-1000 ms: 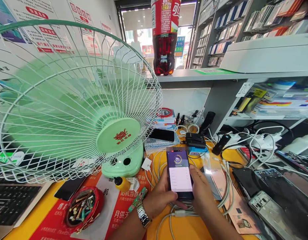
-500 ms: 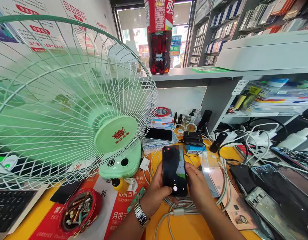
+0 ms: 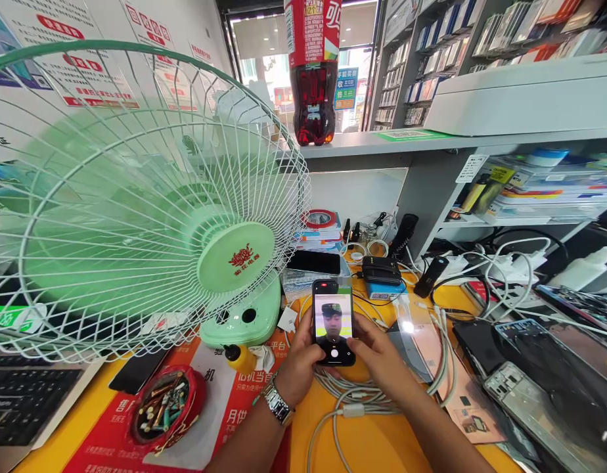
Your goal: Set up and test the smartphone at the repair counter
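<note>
A black smartphone (image 3: 333,310) stands upright between my hands, above the orange desktop. Its lit screen carries a camera view with a person in a dark cap, and a white round shutter button near the bottom. My left hand (image 3: 296,361), with a metal watch (image 3: 278,402) on the wrist, is closed around the phone's left side, thumb at the lower left of the screen. At the right edge my right hand (image 3: 375,348) grips too, thumb by the lower right corner. Fingers behind the phone are hidden. Coiled grey cable (image 3: 353,410) lies below it.
A large green fan (image 3: 237,259) fills the left, with a red pot (image 3: 192,401) of small parts before it. Another phone (image 3: 314,263) lies behind my hands. Phone parts (image 3: 535,401) and cables crowd the right. A cola bottle (image 3: 313,98) stands on the shelf above.
The phone has moved slightly up and left, more upright. Its screen went from mostly dark to a person in a cap. My right thumb has come onto the phone's lower right. The fan head has turned slightly.
</note>
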{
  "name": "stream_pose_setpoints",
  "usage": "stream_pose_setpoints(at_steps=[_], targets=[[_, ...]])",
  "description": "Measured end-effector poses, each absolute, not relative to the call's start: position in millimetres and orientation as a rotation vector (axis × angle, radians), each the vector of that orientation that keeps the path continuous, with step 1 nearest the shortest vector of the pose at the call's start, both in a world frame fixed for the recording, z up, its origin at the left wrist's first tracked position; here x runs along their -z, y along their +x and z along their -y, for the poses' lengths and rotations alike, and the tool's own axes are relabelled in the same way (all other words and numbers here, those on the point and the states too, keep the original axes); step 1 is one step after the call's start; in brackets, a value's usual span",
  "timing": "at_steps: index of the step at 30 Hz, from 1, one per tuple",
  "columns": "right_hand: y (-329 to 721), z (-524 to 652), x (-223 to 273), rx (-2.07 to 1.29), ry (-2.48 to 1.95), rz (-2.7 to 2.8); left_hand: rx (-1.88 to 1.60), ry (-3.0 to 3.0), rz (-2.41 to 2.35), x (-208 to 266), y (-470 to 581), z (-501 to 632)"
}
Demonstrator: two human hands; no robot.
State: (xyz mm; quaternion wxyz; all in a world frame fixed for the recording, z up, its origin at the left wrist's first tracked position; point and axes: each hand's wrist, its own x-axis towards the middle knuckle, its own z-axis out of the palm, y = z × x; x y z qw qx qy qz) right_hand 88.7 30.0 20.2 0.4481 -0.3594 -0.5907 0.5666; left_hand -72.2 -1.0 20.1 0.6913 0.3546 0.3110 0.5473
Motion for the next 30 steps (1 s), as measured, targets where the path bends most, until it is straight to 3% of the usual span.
stream_pose_setpoints(at_steps=[9, 30], targets=[[80, -27, -20, -1.526, -0.771, 1.456, -1.228, 0.680, -0.630, -24, -72, -1], [77, -23, -21, -1.369, -0.844, 1.651, -1.229, 0.738, -0.656, -23, -73, -1]])
